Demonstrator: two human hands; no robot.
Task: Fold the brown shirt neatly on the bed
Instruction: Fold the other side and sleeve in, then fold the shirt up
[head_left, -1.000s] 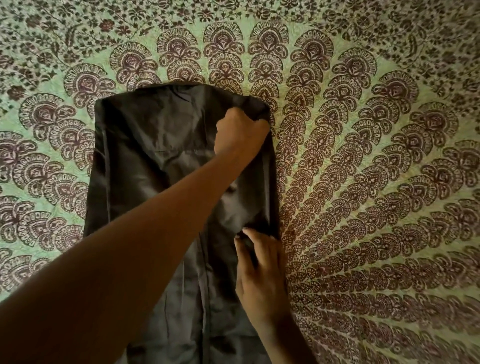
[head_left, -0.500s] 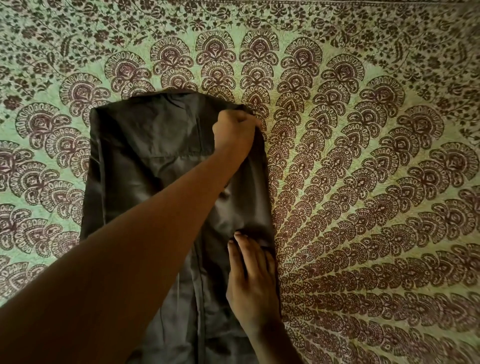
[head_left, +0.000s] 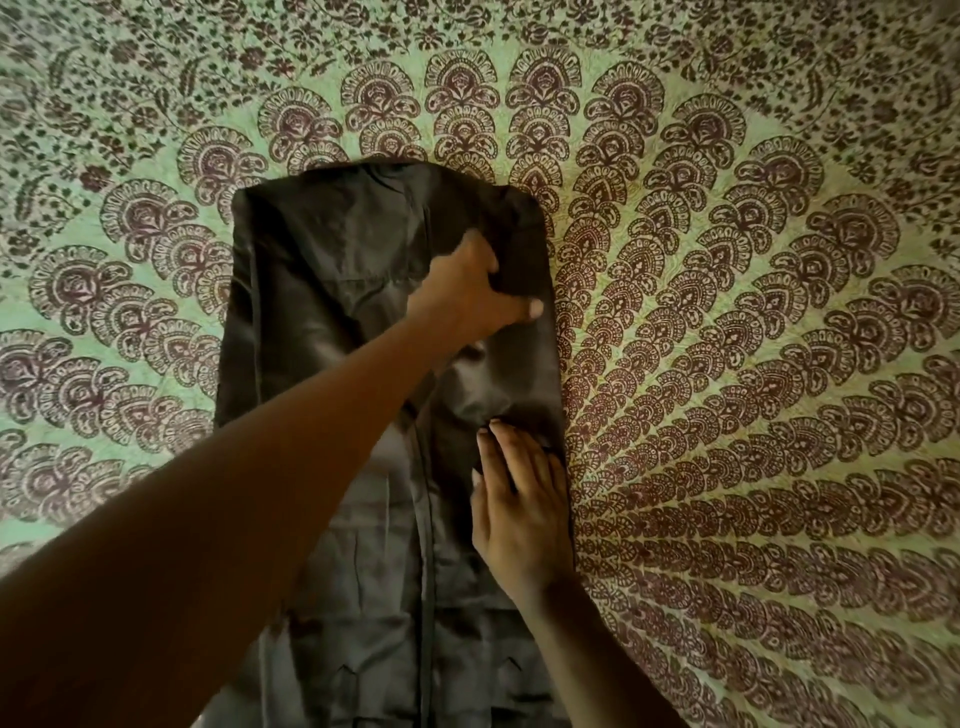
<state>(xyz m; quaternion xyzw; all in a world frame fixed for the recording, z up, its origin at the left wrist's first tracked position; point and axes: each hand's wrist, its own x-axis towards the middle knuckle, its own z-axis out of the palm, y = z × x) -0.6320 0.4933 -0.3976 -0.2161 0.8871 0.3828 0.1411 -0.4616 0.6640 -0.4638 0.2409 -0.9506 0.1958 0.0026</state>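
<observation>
On the far right part of the brown shirt (head_left: 332, 291), the left hand (head_left: 467, 291) is seen at the end of a forearm stretched diagonally across the garment from the lower left; its thumb is extended to the right along the cloth, and its fingers appear curled into a fold of the fabric, though they are largely hidden behind the hand, so a firm grip cannot be confirmed beyond that bunching. Nearer the viewer, the right hand (head_left: 519, 509) is laid flat on the shirt's right edge, fingers straight and close together, pointing away, with nothing held and the cloth pressed beneath the palm. Small creases are gathered in the fabric between the two hands. The shirt is spread lengthwise on the bed, folded into a long narrow band with its rounded far end pointing away and its near end running out of view at the bottom; a dark seam line is traced down its middle. Beneath it, a green bedsheet (head_left: 753, 364) printed with maroon fan-shaped motifs is stretched across the whole view.
</observation>
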